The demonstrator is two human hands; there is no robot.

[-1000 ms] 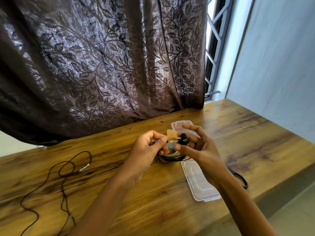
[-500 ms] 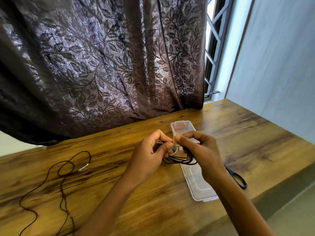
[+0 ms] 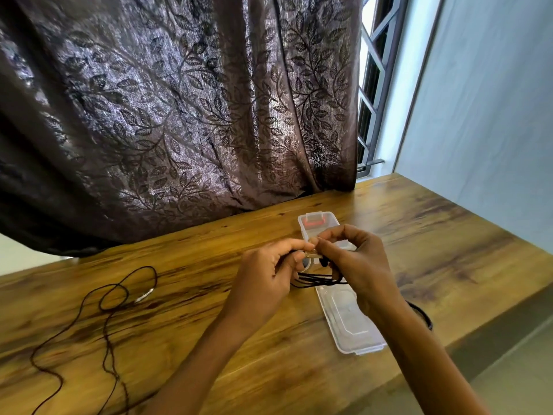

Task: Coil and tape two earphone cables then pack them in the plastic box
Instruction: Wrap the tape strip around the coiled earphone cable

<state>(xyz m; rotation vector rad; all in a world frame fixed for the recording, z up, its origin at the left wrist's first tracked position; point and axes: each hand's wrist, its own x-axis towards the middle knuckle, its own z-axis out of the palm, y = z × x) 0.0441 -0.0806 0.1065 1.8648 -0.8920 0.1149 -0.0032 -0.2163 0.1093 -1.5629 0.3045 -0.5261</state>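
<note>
Loose cable (image 3: 101, 322): a black earphone cable lies uncoiled on the near left of the table, looping and trailing toward the near edge, with a small silver plug at its far end.
Table (image 3: 209, 369): wood-grain top, running from the near edge to the curtain.
Box lid (image 3: 350, 322): clear plastic, lying open and flat on the table, partly under the right forearm.
Scissors (image 3: 423, 317): only a dark handle loop shows, on the table just right of the right wrist (the rest is hidden by the arm).
Left hand (image 3: 266, 274): fingers curled, thumb and fingertips pinched on the coil.
Right hand (image 3: 356, 262): fingers bent and closed on the same bundle from the other side, fingertips meeting the left hand's.
Coiled cable (image 3: 317, 280): black loops hang between the two hands, held above the open box; a pale piece of tape seems to sit at the pinch, too small to tell clearly.
Plastic box (image 3: 314, 223): clear tray with a reddish patch inside, just behind the hands.
Curtain (image 3: 179, 115): dark, leaf-patterned, hanging to the table's far edge.
Window (image 3: 377, 85): barred, to the curtain's right.
</note>
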